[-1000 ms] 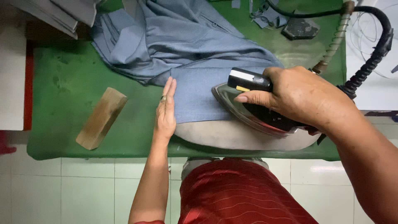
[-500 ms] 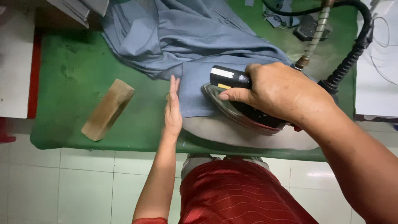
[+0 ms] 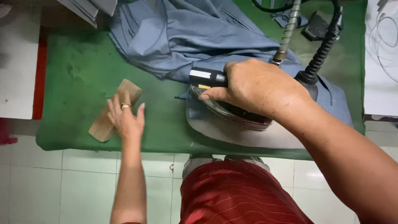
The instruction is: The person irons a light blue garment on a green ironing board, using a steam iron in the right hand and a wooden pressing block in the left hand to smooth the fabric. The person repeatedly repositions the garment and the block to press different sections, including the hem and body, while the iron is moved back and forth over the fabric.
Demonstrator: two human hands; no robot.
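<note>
Right hand [image 3: 257, 89] clamped around iron [image 3: 226, 103], pressing grey garment [image 3: 182, 37] flat on green board [image 3: 70, 83]. Left hand [image 3: 124, 118], fingers spread loose, over wooden block [image 3: 112, 114] — touching or hovering, unclear.

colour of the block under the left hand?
Light tan wood block, best in the head view.

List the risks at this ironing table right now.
1. The right hand holds the iron down on the grey-blue garment; if it rests there too long, the cloth may scorch.
2. The left hand is on the wooden block, so nothing holds the fabric flat and creases could get pressed in.
3. The black hose crosses the garment and might snag it.
</note>
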